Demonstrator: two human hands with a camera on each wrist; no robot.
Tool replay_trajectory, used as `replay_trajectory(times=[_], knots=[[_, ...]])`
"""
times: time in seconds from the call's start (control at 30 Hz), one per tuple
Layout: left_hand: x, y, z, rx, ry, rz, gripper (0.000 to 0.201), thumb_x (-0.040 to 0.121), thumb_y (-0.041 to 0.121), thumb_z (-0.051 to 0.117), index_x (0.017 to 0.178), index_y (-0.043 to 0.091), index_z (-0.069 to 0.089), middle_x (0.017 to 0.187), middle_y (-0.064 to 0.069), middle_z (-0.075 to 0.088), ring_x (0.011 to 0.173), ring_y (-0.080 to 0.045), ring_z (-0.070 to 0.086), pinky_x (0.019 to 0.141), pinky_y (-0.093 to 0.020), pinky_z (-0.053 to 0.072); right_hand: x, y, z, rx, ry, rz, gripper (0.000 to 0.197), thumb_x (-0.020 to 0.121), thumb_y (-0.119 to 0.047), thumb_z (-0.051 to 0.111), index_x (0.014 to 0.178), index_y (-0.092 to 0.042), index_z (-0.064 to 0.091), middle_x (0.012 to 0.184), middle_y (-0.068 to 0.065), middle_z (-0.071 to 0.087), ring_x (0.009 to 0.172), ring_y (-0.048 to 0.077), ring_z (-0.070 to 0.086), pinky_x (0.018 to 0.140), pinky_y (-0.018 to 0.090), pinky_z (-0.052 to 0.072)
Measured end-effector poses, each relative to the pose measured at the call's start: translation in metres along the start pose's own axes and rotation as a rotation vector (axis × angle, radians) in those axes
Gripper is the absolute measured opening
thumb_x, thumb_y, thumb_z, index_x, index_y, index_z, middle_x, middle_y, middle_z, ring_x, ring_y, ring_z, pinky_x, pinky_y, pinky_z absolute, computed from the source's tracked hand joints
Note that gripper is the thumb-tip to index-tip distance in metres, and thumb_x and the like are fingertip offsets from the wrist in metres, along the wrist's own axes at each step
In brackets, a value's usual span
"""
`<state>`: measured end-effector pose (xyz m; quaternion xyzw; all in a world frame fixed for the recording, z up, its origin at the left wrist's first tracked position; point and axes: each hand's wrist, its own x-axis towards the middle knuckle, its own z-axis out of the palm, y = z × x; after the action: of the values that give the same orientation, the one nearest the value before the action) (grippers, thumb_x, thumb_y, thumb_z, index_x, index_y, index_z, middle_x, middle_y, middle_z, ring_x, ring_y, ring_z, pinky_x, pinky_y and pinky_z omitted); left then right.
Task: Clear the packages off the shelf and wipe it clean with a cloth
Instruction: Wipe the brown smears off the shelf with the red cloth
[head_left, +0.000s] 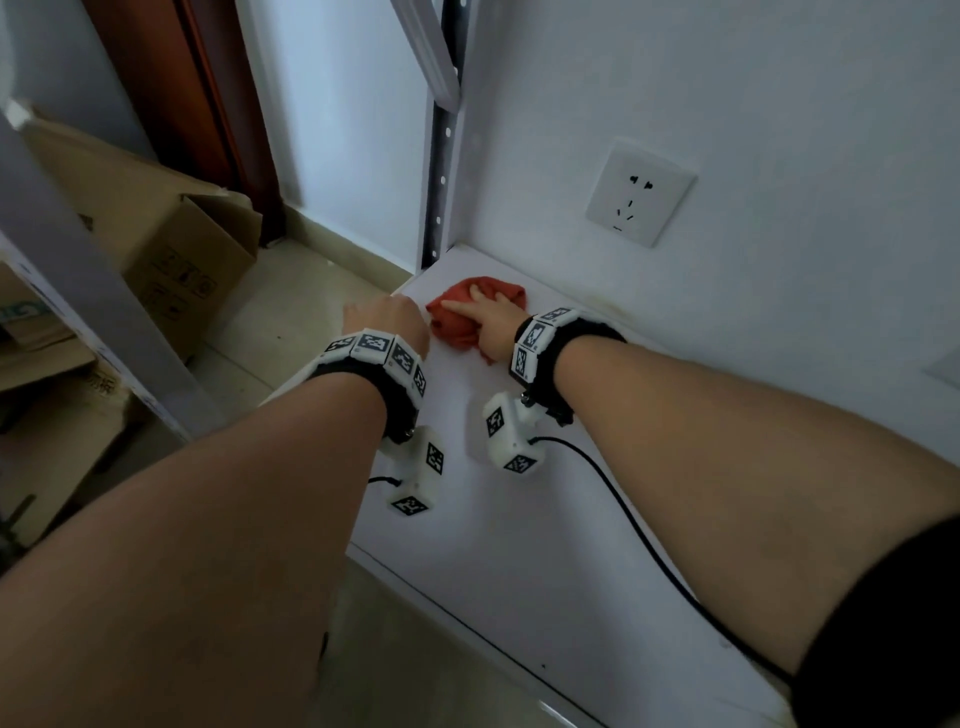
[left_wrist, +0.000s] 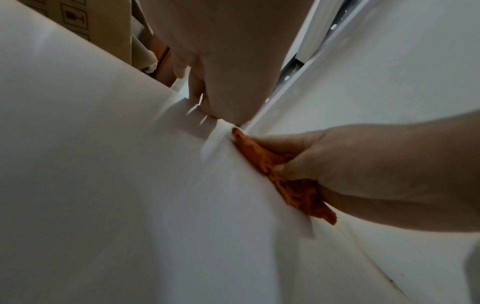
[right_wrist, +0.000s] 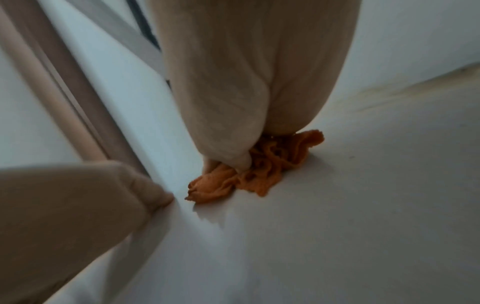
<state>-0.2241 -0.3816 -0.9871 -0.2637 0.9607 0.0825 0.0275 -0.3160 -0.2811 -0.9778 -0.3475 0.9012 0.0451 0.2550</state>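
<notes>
Pressing red cloth (head_left: 453, 332) onto shelf (head_left: 519, 545) with right hand (head_left: 493, 323), fingers straight; left hand (head_left: 389, 319) at shelf edge, fingers bent, grip unclear.

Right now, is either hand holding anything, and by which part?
The right hand presses the orange cloth onto the shelf, fingers spread over its bunched top. The left hand touches the shelf's side edge; a grip there cannot be told.

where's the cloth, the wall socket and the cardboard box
cloth (head_left: 451, 326), head view, its bunched left edge
wall socket (head_left: 640, 191), head view, middle of its faceplate
cardboard box (head_left: 174, 273), head view, its printed side
</notes>
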Motion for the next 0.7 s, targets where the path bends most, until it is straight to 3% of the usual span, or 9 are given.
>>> replay_trajectory(times=[0.17, 0.33, 0.47, 0.63, 0.7], knots=[[-0.001, -0.001, -0.003, -0.024, -0.015, -0.020, 0.029, 0.092, 0.009, 0.038, 0.115, 0.007, 0.057, 0.117, -0.014, 0.062, 0.107, -0.028, 0.059, 0.103, -0.040, 0.035, -0.008, 0.041, -0.003, 0.014, 0.025, 0.092, 0.073, 0.092, -0.010, 0.049, 0.150, -0.035, 0.012, 0.159, 0.013, -0.006, 0.144, 0.041, 0.005, 0.117, 0.049, 0.015], [0.000, -0.001, -0.003, -0.040, -0.031, -0.059, 0.031, 0.093, 0.009, 0.036, 0.119, 0.006, 0.055, 0.122, -0.013, 0.059, 0.111, -0.028, 0.058, 0.103, -0.039, 0.035, -0.024, 0.081, 0.004, 0.098, 0.077, 0.233, 0.076, 0.090, -0.003, 0.050, 0.149, -0.034, 0.014, 0.159, 0.011, -0.002, 0.140, 0.042, 0.023, 0.113, 0.048, 0.028], [-0.001, -0.001, -0.004, -0.064, -0.054, -0.078, 0.034, 0.094, 0.010, 0.035, 0.122, 0.004, 0.053, 0.124, -0.015, 0.058, 0.113, -0.028, 0.056, 0.102, -0.037, 0.035, -0.022, 0.060, 0.001, 0.085, 0.059, 0.242, 0.064, 0.096, -0.013, 0.040, 0.150, -0.032, 0.012, 0.158, 0.015, -0.003, 0.143, 0.043, 0.011, 0.118, 0.047, 0.011], [-0.003, 0.001, -0.006, -0.075, -0.084, -0.093, 0.036, 0.094, 0.011, 0.035, 0.126, 0.004, 0.051, 0.126, -0.017, 0.057, 0.116, -0.031, 0.054, 0.108, -0.042, 0.034, -0.016, 0.003, -0.001, 0.077, 0.001, 0.040, 0.060, 0.099, -0.020, 0.036, 0.151, -0.030, 0.008, 0.159, 0.012, -0.008, 0.145, 0.040, -0.001, 0.119, 0.046, 0.000], [-0.003, 0.002, -0.006, -0.071, -0.086, -0.086, 0.036, 0.094, 0.013, 0.036, 0.126, 0.004, 0.051, 0.126, -0.017, 0.057, 0.116, -0.031, 0.055, 0.108, -0.044, 0.034, -0.017, -0.010, 0.003, 0.083, -0.030, -0.024, 0.062, 0.098, -0.015, 0.037, 0.151, -0.032, 0.008, 0.159, 0.010, -0.008, 0.145, 0.039, -0.003, 0.119, 0.046, -0.001]])
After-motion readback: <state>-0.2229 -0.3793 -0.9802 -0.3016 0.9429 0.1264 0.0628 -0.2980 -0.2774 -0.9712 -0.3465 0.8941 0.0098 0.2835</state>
